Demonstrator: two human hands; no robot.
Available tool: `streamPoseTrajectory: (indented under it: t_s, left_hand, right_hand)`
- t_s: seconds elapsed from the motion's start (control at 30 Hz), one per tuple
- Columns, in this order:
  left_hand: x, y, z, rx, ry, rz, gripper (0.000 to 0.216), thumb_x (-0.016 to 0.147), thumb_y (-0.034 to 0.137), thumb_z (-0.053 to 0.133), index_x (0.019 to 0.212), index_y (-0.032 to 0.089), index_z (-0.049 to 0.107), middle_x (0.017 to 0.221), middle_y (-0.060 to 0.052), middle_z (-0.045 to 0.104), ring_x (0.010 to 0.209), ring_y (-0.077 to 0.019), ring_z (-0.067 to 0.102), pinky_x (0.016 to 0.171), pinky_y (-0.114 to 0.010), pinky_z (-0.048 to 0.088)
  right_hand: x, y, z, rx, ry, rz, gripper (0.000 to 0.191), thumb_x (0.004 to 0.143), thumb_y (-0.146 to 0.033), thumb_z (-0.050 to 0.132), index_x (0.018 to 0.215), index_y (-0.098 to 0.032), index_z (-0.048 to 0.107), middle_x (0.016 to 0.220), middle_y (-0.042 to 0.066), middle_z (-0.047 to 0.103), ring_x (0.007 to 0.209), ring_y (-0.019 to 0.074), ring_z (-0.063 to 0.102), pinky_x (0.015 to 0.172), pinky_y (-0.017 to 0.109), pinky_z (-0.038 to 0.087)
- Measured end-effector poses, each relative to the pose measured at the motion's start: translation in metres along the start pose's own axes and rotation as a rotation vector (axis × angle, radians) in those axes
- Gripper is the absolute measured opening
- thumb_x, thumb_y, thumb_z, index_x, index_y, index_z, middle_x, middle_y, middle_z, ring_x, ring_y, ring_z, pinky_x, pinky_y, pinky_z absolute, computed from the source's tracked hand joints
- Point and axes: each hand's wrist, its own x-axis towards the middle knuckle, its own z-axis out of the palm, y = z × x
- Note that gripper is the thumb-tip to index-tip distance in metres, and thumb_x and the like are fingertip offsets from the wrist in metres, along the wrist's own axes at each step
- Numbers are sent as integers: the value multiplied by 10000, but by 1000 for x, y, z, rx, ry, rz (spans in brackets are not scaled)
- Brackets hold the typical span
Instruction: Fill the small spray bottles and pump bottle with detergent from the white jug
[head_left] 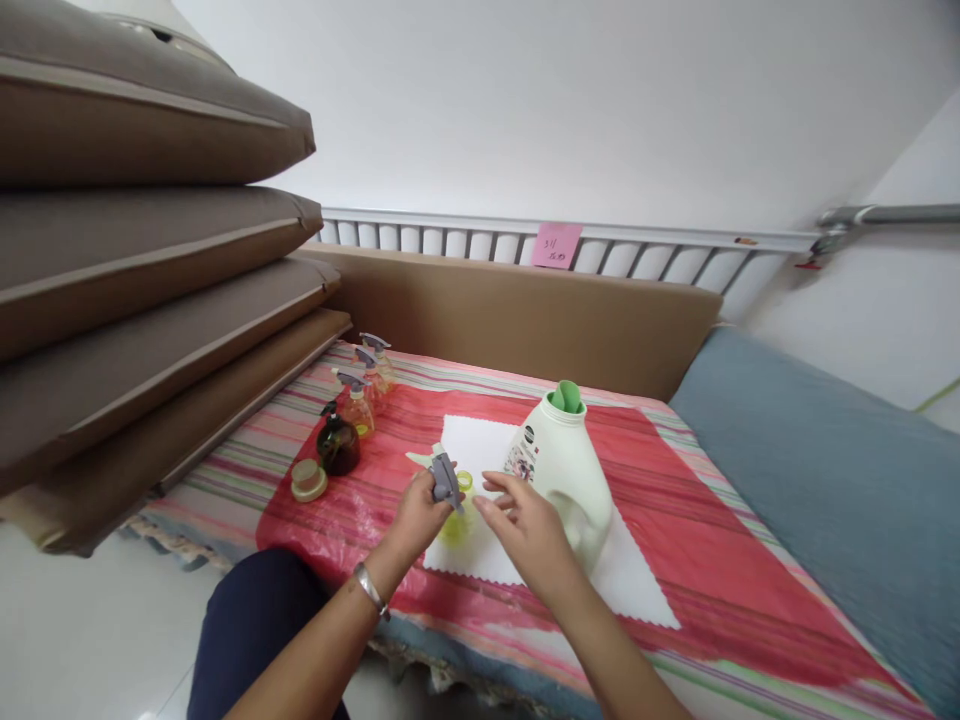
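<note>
My left hand (418, 515) is closed around a grey spray trigger head (445, 478) with a pale green part. Just beyond it stands a small yellow-green clear bottle (456, 525) with its neck uncovered. To the right of that bottle hovers my right hand (527, 525), fingers spread and holding nothing. Behind my right hand is a large pale green jug (561, 460) with a handle, a label and a green piece in its mouth. Bottle and jug both rest on a white cloth (630, 590); part of the bottle is hidden by the trigger head and left hand.
Several spray bottles (358, 408) line the left side, with a dark pump bottle (339, 445) and a cap-like pale container (308, 480) nearer me. Under everything lies a red plastic sheet (712, 530). Stacked cushions (150, 240) tower at left; a brown panel (517, 315) runs along the back.
</note>
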Motion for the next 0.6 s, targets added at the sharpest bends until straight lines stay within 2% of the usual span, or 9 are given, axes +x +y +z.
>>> streamPoseTrajectory:
  t_s: [0.1, 0.17, 0.27, 0.33, 0.43, 0.5, 0.53, 0.6]
  left_hand:
    - [-6, 11, -10, 133, 30, 48, 236, 703, 183, 622, 935, 166, 662, 938, -72, 657, 951, -246, 567, 867, -397, 422]
    - [-10, 20, -14, 205, 39, 67, 156, 709, 188, 620, 859, 168, 658, 893, -74, 648, 921, -255, 556, 855, -418, 410]
    - [-17, 37, -17, 272, 35, 86, 158, 726, 235, 628, 861, 155, 642, 882, -92, 642, 910, -272, 555, 850, -443, 404]
    - [-22, 48, -20, 274, 30, 109, 358, 706, 294, 672, 1025, 145, 608, 1004, -119, 642, 995, -290, 548, 889, -456, 396]
    - [-27, 56, -31, 201, 53, 125, 783, 634, 347, 751, 1318, 185, 405, 1266, -137, 550, 1173, -291, 482, 983, -460, 355]
    - [-27, 53, -39, 158, 91, 98, 856, 631, 338, 758, 1367, 205, 341, 1310, -137, 524, 1216, -285, 461, 1017, -464, 332]
    - [-26, 48, -41, 150, 110, 75, 847, 636, 327, 755, 1366, 197, 346, 1307, -142, 528, 1223, -288, 458, 1027, -469, 323]
    - [-22, 34, -40, 149, 126, 23, 810, 637, 320, 752, 1345, 172, 387, 1302, -159, 531, 1225, -301, 459, 1033, -476, 317]
  right_hand:
    - [12, -3, 25, -2, -63, -5, 343, 771, -406, 602, 1066, -230, 601, 989, 84, 689, 730, 237, 655, 658, 361, 520]
    - [15, -6, 35, -4, -89, -16, 254, 781, -387, 584, 987, -244, 622, 890, 52, 703, 697, 242, 651, 645, 367, 511]
    - [17, -14, 33, -13, -102, -40, 163, 829, -363, 503, 823, -256, 626, 738, 19, 691, 639, 232, 633, 601, 349, 491]
    - [16, -25, 16, -36, -79, -48, 176, 835, -379, 491, 796, -260, 615, 721, 14, 685, 638, 226, 627, 590, 336, 475]
    - [16, -46, -28, -107, 14, -51, 198, 829, -420, 498, 848, -255, 606, 752, 15, 682, 655, 217, 613, 602, 324, 448]
    - [18, -62, -60, -182, 99, -68, 203, 807, -413, 527, 885, -245, 611, 781, 19, 690, 680, 214, 611, 629, 318, 433]
    - [19, -69, -73, -259, 173, -104, 213, 795, -421, 534, 881, -244, 615, 778, 16, 694, 670, 208, 610, 622, 311, 425]
    - [23, -78, -90, -386, 223, -147, 228, 791, -429, 526, 876, -243, 626, 761, 11, 698, 650, 199, 609, 599, 300, 408]
